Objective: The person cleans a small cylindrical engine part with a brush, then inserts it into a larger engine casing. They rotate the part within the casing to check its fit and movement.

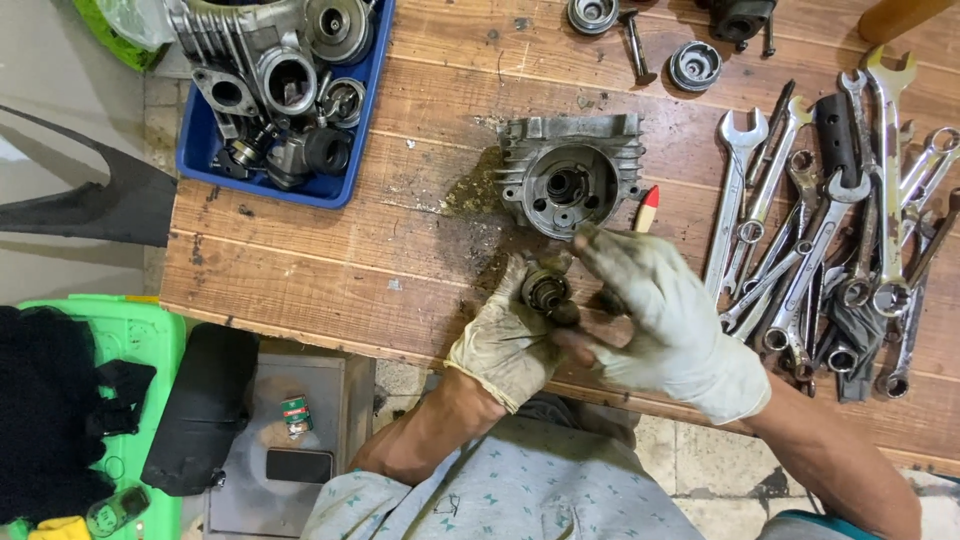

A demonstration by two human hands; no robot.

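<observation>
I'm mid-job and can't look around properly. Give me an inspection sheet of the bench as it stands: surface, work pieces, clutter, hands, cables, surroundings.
Surface: wooden plank bench, oily stain beside the casting.
Job's things: small round metal part held over the bench edge; finned cylinder head lies just beyond it, bore facing up.
Clutter: spread of spanners at right; blue tray of engine parts at top left; loose round fittings along the far edge.
Grippers: left hand, in a dirty glove, grips the small part; right hand, gloved, closes over it, fingers blurred.
Cables: nothing seen.
Surroundings: green crate with dark cloth below left; tiled floor.
</observation>
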